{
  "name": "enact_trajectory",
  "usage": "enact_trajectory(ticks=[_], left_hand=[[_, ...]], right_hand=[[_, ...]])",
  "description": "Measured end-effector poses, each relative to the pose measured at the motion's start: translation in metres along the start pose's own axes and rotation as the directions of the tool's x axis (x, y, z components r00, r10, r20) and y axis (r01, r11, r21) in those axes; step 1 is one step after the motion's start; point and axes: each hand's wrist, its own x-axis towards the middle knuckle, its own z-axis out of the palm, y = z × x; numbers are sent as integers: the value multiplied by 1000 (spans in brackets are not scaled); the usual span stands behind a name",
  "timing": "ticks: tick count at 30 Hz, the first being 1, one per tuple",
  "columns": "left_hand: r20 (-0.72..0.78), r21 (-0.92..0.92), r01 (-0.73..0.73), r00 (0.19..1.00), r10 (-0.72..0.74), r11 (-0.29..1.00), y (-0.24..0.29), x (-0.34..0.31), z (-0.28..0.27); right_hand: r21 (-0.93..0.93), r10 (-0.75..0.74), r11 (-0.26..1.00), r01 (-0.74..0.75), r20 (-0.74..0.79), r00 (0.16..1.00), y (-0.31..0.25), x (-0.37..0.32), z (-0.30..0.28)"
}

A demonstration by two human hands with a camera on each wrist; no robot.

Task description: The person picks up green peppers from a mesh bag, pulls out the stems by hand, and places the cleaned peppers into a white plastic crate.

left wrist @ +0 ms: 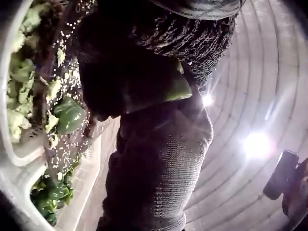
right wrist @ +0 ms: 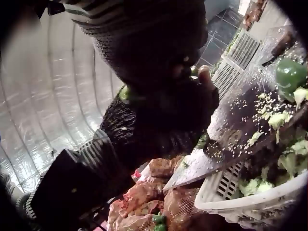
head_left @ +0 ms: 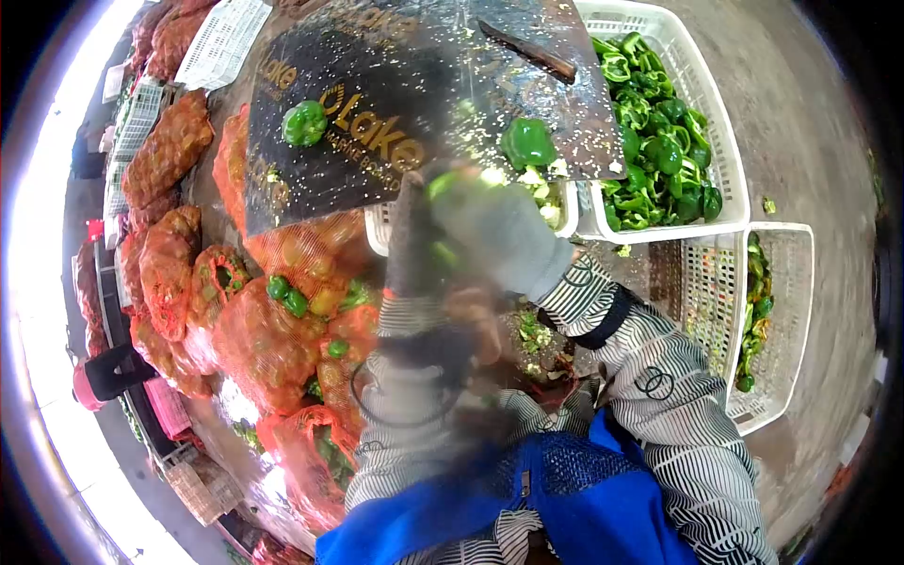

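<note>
Both hands wear knit gloves and meet at the board's near edge around a green bell pepper (left wrist: 179, 90), blurred in the head view. My left hand (head_left: 411, 240), in a dark glove, grips it from the left. From the right, my right hand (head_left: 504, 231) in a grey glove holds it too, its fingers curled close against it. Much of the pepper is hidden by the gloves, and the right wrist view shows a sliver of green (right wrist: 125, 94) between them. On the dark board (head_left: 367, 85) lie a whole green pepper (head_left: 304, 123) and another pepper (head_left: 528, 143).
A knife-like tool (head_left: 527, 50) lies at the board's far side. A white crate (head_left: 730, 141) of cut peppers stands at right, another crate (head_left: 800, 311) nearer. Below the board's edge, a white basket (right wrist: 216, 192) holds pale cores. Red mesh sacks (head_left: 264, 344) crowd the left.
</note>
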Motion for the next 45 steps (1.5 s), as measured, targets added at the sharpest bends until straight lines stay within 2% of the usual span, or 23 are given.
enact_trajectory(ticks=[5,8,9,11,13,16,18,19,21,23,25,26,29,31,33,35,37,38,39,41,42,43,45], left_hand=[[-156,179,-58,984,86,982,4,-4,18],[111,-203,-104,985,128,974,18,-6,17],[113,-200,-110,984,135,974,18,-5,17],[-195,273,-214,942,272,938,16,-2,18],[-71,174,-221,969,236,960,13,2,18],[-80,727,-270,880,468,632,6,-6,26],[7,901,-316,694,720,297,-3,9,3],[-20,940,-256,620,784,227,-4,17,-8],[-361,647,-201,769,527,736,7,13,54],[-68,146,-326,938,339,934,-1,31,97],[259,796,-469,836,484,384,-27,47,98],[268,792,-475,834,482,383,-31,61,96],[401,774,-431,901,-168,-464,-43,103,84],[252,714,-420,901,-354,-560,-70,122,68],[84,903,-221,931,-354,-368,-56,121,90],[363,862,-353,931,-42,-364,-87,130,34],[99,861,-35,990,-99,508,-60,120,46],[-116,541,227,974,-196,810,-45,108,50],[148,406,-10,987,-54,914,-42,96,41],[223,741,-226,971,85,632,-14,70,63],[119,502,-121,990,69,856,-12,56,69],[84,-164,51,996,-37,985,-10,52,65],[44,-292,38,999,-27,956,-13,43,63]], right_hand=[[39,109,994,-104,-186,976,12,0,-1],[639,400,717,-278,-51,915,34,3,-29],[640,395,719,-271,-56,917,32,3,-29],[700,154,707,-103,-10,988,21,-4,-31],[621,74,776,-111,85,994,9,0,-19],[657,269,696,-289,136,954,7,-11,-22],[62,254,961,-269,180,950,18,-21,-14],[56,267,958,-281,178,947,23,-29,-11],[-100,301,950,-296,544,783,33,-42,4],[-210,316,949,-237,596,738,43,-52,29],[-155,220,975,-161,537,814,57,-58,32],[-87,327,944,-318,381,865,61,-56,26],[-221,376,926,-306,452,809,78,-43,-16],[-236,457,889,-392,476,751,93,-41,-32],[-260,532,845,-467,495,687,108,-40,-47],[-254,630,776,-577,340,698,117,-38,-62],[-136,642,749,-649,390,660,118,-34,-68],[209,563,781,-588,172,809,120,-35,-59],[509,505,764,-396,-92,858,119,-32,-53],[746,435,623,-236,-79,897,104,-22,-60],[825,425,529,-199,-54,903,98,-19,-58],[890,414,425,-165,-29,910,93,-16,-56],[860,396,473,-191,-14,918,88,-11,-49]])
